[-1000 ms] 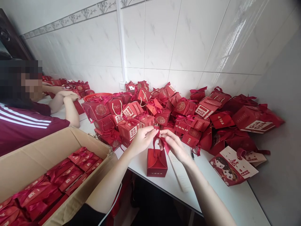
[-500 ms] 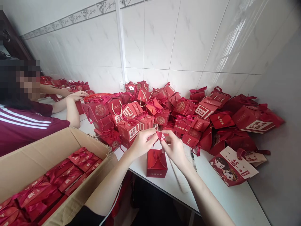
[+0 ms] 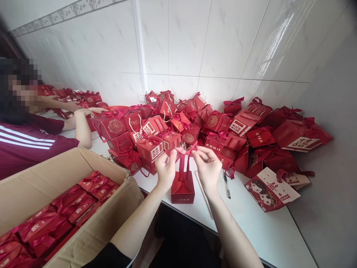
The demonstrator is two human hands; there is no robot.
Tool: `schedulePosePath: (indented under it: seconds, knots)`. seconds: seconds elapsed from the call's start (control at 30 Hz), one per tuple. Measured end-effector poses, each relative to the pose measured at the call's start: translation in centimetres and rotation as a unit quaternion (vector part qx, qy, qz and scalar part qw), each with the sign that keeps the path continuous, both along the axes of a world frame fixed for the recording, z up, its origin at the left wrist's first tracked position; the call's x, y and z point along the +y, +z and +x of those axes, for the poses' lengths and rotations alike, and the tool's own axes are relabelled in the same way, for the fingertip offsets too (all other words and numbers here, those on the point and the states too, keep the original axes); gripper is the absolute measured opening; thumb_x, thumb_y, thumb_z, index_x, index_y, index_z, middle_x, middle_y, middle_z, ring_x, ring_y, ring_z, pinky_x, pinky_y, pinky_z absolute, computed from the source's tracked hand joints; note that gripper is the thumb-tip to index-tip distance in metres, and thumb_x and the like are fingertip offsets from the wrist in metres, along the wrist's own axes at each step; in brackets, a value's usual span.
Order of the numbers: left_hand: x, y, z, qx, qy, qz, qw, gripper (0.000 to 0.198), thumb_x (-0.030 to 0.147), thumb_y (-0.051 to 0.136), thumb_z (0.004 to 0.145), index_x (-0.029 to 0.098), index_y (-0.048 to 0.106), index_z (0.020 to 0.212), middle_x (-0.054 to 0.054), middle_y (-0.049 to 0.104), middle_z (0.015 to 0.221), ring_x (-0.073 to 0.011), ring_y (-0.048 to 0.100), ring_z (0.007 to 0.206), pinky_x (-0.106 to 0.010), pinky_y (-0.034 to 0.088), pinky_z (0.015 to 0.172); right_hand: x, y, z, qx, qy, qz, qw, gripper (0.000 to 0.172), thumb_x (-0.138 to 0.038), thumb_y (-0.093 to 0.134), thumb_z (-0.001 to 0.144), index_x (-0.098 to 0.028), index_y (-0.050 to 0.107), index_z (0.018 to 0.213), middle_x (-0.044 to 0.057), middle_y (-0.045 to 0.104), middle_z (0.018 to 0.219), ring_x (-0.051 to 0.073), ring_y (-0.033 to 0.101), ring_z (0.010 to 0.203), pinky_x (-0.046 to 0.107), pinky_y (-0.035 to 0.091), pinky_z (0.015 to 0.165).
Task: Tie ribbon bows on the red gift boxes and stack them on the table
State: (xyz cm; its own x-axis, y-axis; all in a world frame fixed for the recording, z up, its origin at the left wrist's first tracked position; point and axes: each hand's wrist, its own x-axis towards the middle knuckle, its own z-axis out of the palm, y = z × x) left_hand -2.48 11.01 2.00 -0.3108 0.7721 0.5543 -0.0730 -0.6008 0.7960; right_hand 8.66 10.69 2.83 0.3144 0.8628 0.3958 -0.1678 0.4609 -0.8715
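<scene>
Red box (image 3: 182,192): upright on counter (image 3: 264,230), right of carton (image 3: 111,214) | Left hand (image 3: 166,169), right hand (image 3: 208,167): each grip pinching its ribbon (image 3: 182,165) | Risk: uneven pull could tip box over counter's edge or let ribbon slip

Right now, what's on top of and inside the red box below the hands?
From the top of the red box, red ribbon rises to the left hand and right hand, both pinching it. The folded flaps cover the inside, so whether it holds anything cannot be seen.
</scene>
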Motion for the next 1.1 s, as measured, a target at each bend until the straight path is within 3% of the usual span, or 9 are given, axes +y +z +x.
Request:
schedulePosePath:
  seconds: [0.2,0.43,0.53,0.67,0.77,0.83,0.9,0.97,1.1]
  knots:
    - [-0.1,-3.4,-0.7,-0.205,0.063,-0.089,0.973,0.026,0.037,0.063,0.073,0.013,0.064,0.063,-0.003,0.066,0.063,-0.0198,0.067,0.074,-0.036,0.053,0.078,0.0,-2.5,2.8,0.144,-0.087,-0.046,0.985,0.028,-0.024,0.078,0.058,-0.016,0.059,0.079,-0.002,0.069,0.062,0.015,0.068,0.062,0.032,0.056,0.073]
    - [-1.3,-9.6,-5.1,-0.195,0.179,-0.254,0.931,0.024,0.036,0.065,0.061,0.013,0.058,0.054,0.002,0.056,0.048,-0.0184,0.065,0.062,-0.035,0.056,0.071,-1.0,-6.9,9.2,0.251,-0.095,-0.154,0.951,0.032,-0.023,0.081,0.046,-0.017,0.052,0.06,-0.005,0.061,0.054,0.012,0.062,0.053,0.034,0.059,0.066]
    - [-1.9,-12.2,-6.5,-0.145,0.193,-0.306,0.921,0.027,0.039,0.062,0.063,0.012,0.06,0.057,-0.001,0.059,0.048,-0.0196,0.064,0.058,-0.034,0.056,0.062,-2.0,-8.6,10.9,0.188,-0.126,-0.18,0.957,0.033,-0.028,0.079,0.048,-0.018,0.048,0.057,-0.005,0.057,0.056,0.013,0.061,0.057,0.036,0.057,0.066]
    - [-2.8,-14.3,-8.3,-0.097,0.179,-0.335,0.92,0.032,0.042,0.062,0.064,0.01,0.062,0.062,-0.006,0.063,0.054,-0.0204,0.064,0.057,-0.031,0.054,0.054,-3.6,-9.9,13.0,-0.121,-0.191,-0.296,0.928,0.022,-0.034,0.068,0.059,-0.019,0.053,0.063,0.0,0.056,0.057,0.019,0.059,0.059,0.041,0.051,0.067]
    - [-4.0,-14.1,-8.8,0.052,0.159,-0.348,0.923,0.037,0.046,0.057,0.07,0.01,0.063,0.08,-0.011,0.067,0.073,-0.0228,0.065,0.067,-0.034,0.054,0.058,-4.2,-9.8,13.2,-0.334,-0.264,-0.268,0.864,0.025,-0.037,0.061,0.064,-0.018,0.058,0.079,0.007,0.061,0.076,0.023,0.057,0.066,0.043,0.047,0.067]
    - [-4.6,-12.9,-8.3,0.188,0.205,-0.276,0.92,0.042,0.043,0.055,0.074,0.011,0.057,0.103,-0.016,0.064,0.101,-0.0268,0.063,0.09,-0.04,0.053,0.073,-3.8,-9.3,12.2,-0.385,-0.255,-0.177,0.869,0.031,-0.041,0.056,0.069,-0.018,0.058,0.089,0.011,0.06,0.091,0.025,0.057,0.077,0.042,0.047,0.07]
    - [-4.8,-11.2,-7.3,0.302,0.246,-0.153,0.908,0.045,0.036,0.055,0.077,0.012,0.05,0.115,-0.018,0.055,0.119,-0.0284,0.051,0.113,-0.044,0.043,0.094,-2.8,-8.8,10.6,-0.403,-0.143,-0.112,0.897,0.029,-0.043,0.049,0.077,-0.018,0.058,0.091,0.012,0.059,0.098,0.025,0.057,0.09,0.039,0.047,0.076]
    - [-4.4,-9.5,-6.2,0.385,0.18,-0.098,0.9,0.033,0.033,0.049,0.082,0.015,0.053,0.109,-0.015,0.055,0.119,-0.0264,0.047,0.118,-0.044,0.034,0.101,-1.5,-8.5,8.9,-0.408,0.018,-0.114,0.906,0.028,-0.043,0.046,0.082,-0.019,0.059,0.09,0.01,0.061,0.101,0.024,0.056,0.098,0.037,0.045,0.081]
    - [-2.6,-7.3,-5.3,0.433,-0.074,-0.258,0.86,0.026,0.041,0.042,0.086,0.02,0.056,0.092,-0.005,0.064,0.098,-0.0219,0.058,0.097,-0.037,0.041,0.09,0.7,-8.5,6.9,-0.364,0.22,-0.182,0.886,0.032,-0.049,0.049,0.082,-0.019,0.059,0.088,0.005,0.063,0.088,0.019,0.058,0.084,0.033,0.044,0.077]
